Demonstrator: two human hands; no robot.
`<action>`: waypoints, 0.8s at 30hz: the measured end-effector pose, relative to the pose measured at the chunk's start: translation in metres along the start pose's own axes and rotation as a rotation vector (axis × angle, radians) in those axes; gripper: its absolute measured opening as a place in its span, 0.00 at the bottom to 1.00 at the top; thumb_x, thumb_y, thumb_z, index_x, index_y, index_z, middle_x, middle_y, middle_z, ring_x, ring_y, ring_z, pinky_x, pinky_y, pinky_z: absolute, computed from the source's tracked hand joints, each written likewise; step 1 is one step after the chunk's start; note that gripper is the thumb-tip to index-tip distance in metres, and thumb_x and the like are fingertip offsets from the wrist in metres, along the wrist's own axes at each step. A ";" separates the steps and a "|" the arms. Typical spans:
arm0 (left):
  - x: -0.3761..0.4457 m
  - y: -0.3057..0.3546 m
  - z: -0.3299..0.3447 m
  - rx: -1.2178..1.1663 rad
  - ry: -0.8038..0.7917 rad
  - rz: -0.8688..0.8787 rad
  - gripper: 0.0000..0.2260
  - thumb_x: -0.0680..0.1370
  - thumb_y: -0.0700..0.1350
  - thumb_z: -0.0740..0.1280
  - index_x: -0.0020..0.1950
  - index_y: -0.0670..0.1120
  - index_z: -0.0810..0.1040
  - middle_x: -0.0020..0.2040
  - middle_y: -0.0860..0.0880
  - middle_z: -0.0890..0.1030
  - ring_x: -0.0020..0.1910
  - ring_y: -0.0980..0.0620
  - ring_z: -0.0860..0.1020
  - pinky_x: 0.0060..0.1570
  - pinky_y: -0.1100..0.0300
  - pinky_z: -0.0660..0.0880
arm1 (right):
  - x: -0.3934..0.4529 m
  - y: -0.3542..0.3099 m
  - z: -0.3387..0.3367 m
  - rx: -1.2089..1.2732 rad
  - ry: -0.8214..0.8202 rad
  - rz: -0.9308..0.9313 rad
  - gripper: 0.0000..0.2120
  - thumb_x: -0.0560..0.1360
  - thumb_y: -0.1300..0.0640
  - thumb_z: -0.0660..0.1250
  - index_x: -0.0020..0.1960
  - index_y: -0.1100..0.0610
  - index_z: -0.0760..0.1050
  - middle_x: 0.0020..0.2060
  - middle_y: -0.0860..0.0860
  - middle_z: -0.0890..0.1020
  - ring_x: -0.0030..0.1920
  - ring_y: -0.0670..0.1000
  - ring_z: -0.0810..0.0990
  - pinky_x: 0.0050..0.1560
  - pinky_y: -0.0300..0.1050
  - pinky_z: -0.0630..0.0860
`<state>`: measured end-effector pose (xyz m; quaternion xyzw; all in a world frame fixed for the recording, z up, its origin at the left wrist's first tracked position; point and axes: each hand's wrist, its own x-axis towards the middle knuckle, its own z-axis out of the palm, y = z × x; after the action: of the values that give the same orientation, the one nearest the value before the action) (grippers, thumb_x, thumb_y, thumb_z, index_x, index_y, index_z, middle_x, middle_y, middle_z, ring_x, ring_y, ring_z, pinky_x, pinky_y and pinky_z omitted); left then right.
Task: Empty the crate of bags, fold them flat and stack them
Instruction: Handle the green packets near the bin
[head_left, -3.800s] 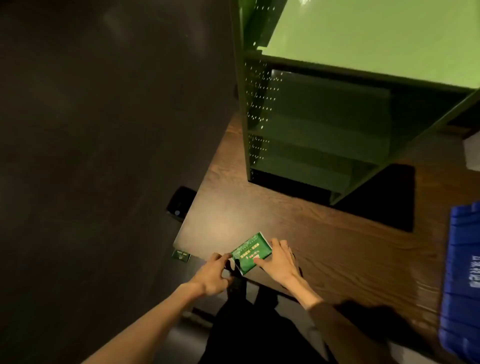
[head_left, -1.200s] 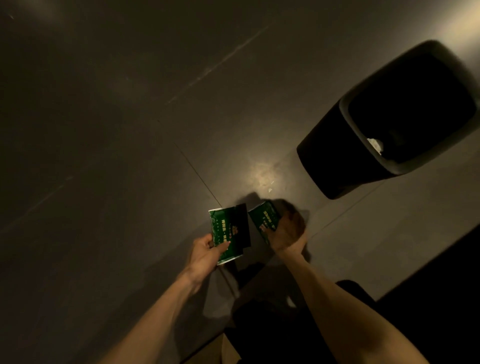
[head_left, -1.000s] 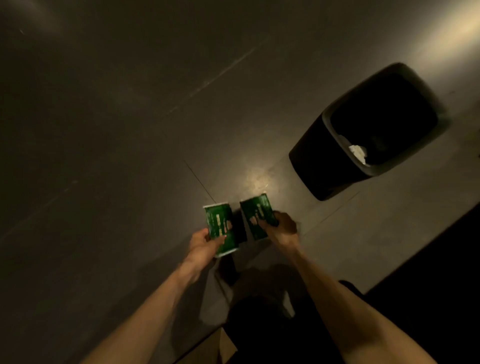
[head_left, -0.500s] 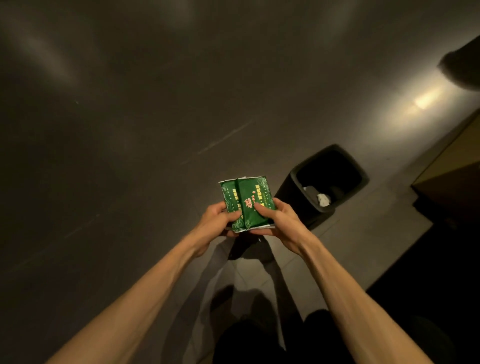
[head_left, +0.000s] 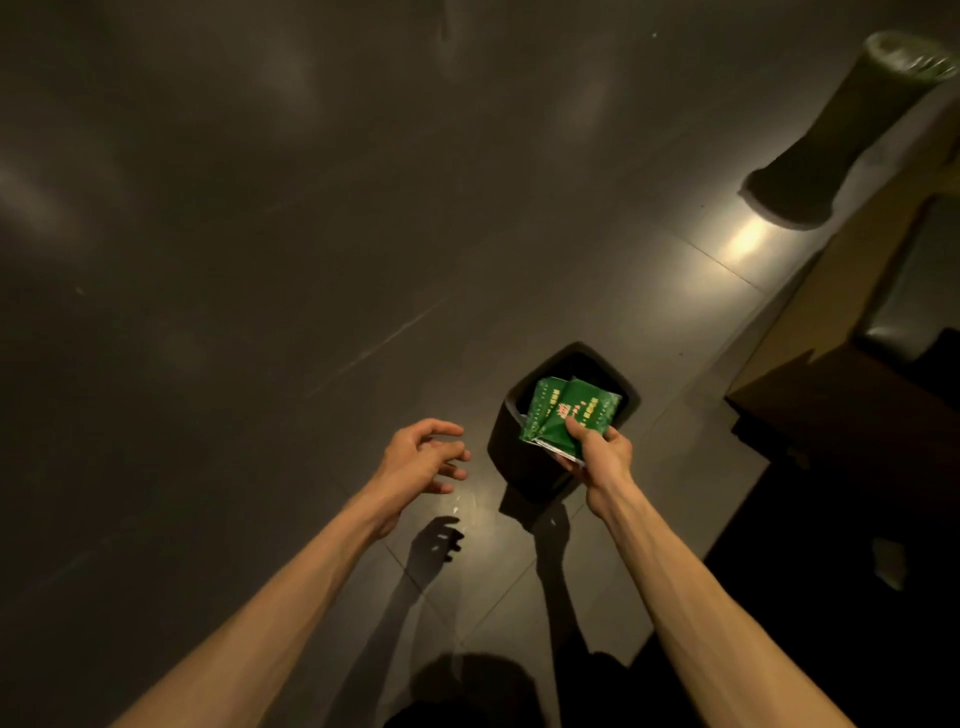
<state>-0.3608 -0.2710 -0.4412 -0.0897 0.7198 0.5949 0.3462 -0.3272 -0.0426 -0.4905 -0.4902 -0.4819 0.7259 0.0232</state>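
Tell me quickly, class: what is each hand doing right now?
Left hand: open, fingers spread, holding nothing.
Right hand: holding the green bags, pinched under the thumb, in front of the black bin.

yellow print on green bags, unreadable.

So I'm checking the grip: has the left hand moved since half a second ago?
Yes. The left hand has let go of the green packets and now hangs open, left of the black bin; the right hand holds them alone.
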 end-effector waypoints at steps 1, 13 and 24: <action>0.000 0.002 0.003 0.008 -0.004 -0.004 0.08 0.80 0.41 0.67 0.59 0.48 0.79 0.50 0.43 0.84 0.43 0.50 0.83 0.38 0.60 0.79 | 0.005 0.000 -0.003 0.025 0.031 0.012 0.15 0.76 0.62 0.72 0.62 0.61 0.76 0.55 0.58 0.84 0.48 0.56 0.84 0.35 0.44 0.83; -0.040 0.057 0.050 0.016 -0.008 0.076 0.09 0.80 0.37 0.65 0.58 0.45 0.79 0.49 0.43 0.84 0.42 0.50 0.82 0.39 0.59 0.79 | -0.019 -0.031 -0.013 0.079 0.087 -0.056 0.08 0.80 0.62 0.65 0.58 0.58 0.72 0.48 0.56 0.80 0.45 0.53 0.82 0.40 0.46 0.82; -0.197 0.142 0.070 0.031 0.102 0.347 0.08 0.77 0.35 0.68 0.53 0.45 0.80 0.48 0.43 0.84 0.40 0.49 0.82 0.39 0.57 0.78 | -0.214 -0.095 -0.031 -0.170 -0.194 -0.526 0.08 0.78 0.60 0.67 0.56 0.51 0.75 0.49 0.52 0.82 0.46 0.51 0.85 0.42 0.49 0.84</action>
<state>-0.2635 -0.2233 -0.2125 0.0112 0.7502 0.6293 0.2029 -0.2353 -0.0790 -0.2763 -0.2767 -0.6515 0.6955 0.1233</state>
